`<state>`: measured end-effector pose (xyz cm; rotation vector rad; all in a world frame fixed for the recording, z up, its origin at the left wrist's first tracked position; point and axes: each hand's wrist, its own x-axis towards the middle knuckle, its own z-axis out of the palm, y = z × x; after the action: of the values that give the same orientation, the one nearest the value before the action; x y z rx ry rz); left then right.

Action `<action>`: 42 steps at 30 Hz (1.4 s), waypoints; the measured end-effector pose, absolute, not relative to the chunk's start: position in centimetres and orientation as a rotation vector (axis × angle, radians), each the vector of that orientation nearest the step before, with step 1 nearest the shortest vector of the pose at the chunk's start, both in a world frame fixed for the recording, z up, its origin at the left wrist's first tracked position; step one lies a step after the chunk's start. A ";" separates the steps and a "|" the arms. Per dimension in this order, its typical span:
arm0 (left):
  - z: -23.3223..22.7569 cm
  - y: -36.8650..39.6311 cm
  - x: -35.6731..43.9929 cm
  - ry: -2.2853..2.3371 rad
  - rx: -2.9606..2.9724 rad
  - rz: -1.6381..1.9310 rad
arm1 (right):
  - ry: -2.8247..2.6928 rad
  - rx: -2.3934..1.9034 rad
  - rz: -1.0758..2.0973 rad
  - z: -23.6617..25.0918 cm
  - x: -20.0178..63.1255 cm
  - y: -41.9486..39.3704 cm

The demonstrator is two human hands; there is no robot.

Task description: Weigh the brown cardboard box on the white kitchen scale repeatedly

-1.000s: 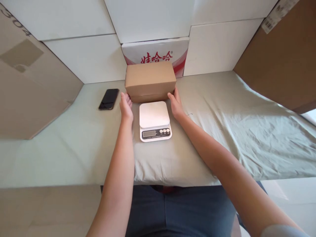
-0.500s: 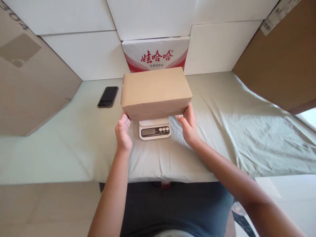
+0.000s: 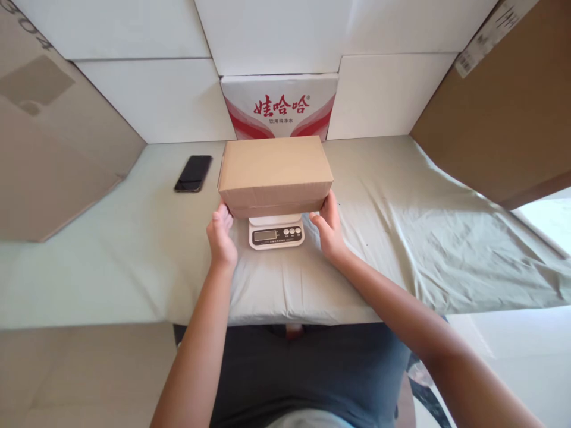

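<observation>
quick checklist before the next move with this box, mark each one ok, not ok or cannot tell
1. Both ends of the cardboard box held: ok, left hand and right hand are at its lower front corners.
2. White scale standing flat on the cloth: ok.
3. Box resting on the scale: cannot tell, it hides most of the platform and any contact.
4. Display showing a reading: cannot tell, no figures are legible.
5. Buttons uncovered: ok, all three are in view.
6. Phone clear of box and hands: ok, it lies apart to the left.
</observation>
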<state>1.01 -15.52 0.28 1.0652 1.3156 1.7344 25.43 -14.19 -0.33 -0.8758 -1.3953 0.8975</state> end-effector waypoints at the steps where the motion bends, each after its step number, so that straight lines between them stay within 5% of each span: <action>1: 0.3 -15.5 1.0 1.318 1.064 1.735 | -1.397 -0.878 0.896 -0.4 25.4 -14.1; 42: 0.0 -15.4 0.4 1.279 1.151 1.798 | -1.346 -0.909 0.888 0.1 26.5 -14.3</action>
<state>0.36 -15.43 0.01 1.1507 1.2792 1.7975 26.54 -14.25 0.13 -0.9089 -1.3461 0.8880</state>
